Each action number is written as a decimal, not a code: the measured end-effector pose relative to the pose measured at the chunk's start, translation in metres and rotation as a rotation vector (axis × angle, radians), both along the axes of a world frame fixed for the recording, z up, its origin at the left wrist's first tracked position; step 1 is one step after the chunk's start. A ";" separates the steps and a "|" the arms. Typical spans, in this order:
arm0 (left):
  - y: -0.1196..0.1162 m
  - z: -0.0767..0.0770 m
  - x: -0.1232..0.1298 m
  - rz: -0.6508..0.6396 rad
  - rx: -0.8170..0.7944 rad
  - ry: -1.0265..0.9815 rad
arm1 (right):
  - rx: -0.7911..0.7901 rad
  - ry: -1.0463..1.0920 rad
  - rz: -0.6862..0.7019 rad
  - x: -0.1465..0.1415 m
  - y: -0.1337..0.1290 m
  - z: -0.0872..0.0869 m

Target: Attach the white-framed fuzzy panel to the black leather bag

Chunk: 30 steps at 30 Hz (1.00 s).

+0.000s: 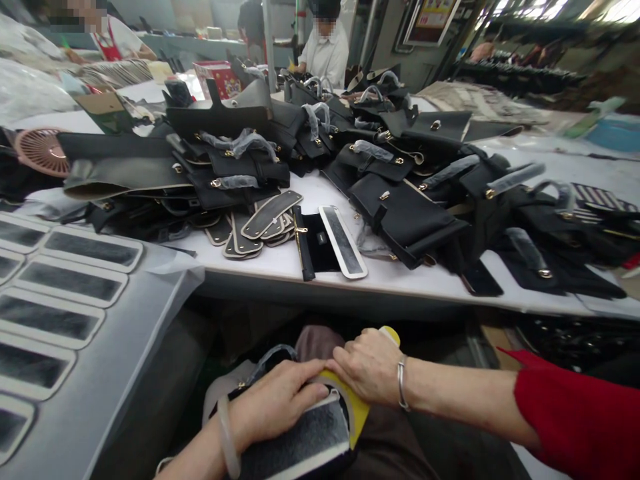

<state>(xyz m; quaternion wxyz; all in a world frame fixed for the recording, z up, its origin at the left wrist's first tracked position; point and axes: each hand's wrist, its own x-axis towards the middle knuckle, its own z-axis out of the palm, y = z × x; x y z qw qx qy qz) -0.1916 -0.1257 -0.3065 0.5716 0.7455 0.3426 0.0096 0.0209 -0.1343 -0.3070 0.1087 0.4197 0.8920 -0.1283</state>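
My left hand [273,403] lies flat on a black bag piece [295,440] resting on my lap; its face is grey and brushed-looking with a white edge. My right hand [367,365] grips a yellow flat tool [357,410] pressed against the end of that piece, beside my left fingertips. A plastic-wrapped strap [273,353] loops up behind my left hand. A bangle sits on each wrist.
A white table edge [380,287] runs across in front, piled with black bag parts [400,213] and oval base pieces [265,217]. A grey board [120,347] at left carries several glue-coated oval pieces. Two people work at the far side.
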 end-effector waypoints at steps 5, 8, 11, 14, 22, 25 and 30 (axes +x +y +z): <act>-0.003 -0.004 0.000 -0.016 0.058 -0.004 | 0.010 -0.013 -0.013 -0.001 -0.006 -0.001; -0.004 -0.004 0.000 -0.028 0.086 -0.003 | 0.016 -0.031 -0.031 -0.002 -0.009 -0.002; -0.004 -0.005 0.000 -0.032 0.104 -0.010 | 0.007 -0.057 -0.052 -0.004 -0.013 -0.001; -0.006 -0.005 0.000 -0.032 0.136 -0.003 | -0.008 -0.082 -0.072 -0.006 -0.016 0.001; -0.018 -0.005 -0.002 -0.019 0.199 -0.051 | -0.038 -0.101 -0.153 -0.013 -0.033 0.002; -0.023 -0.005 -0.005 -0.031 0.222 -0.024 | -0.024 -0.101 -0.181 -0.016 -0.042 0.001; -0.030 0.000 -0.007 -0.045 0.281 0.022 | 0.007 -0.081 -0.197 -0.022 -0.057 0.001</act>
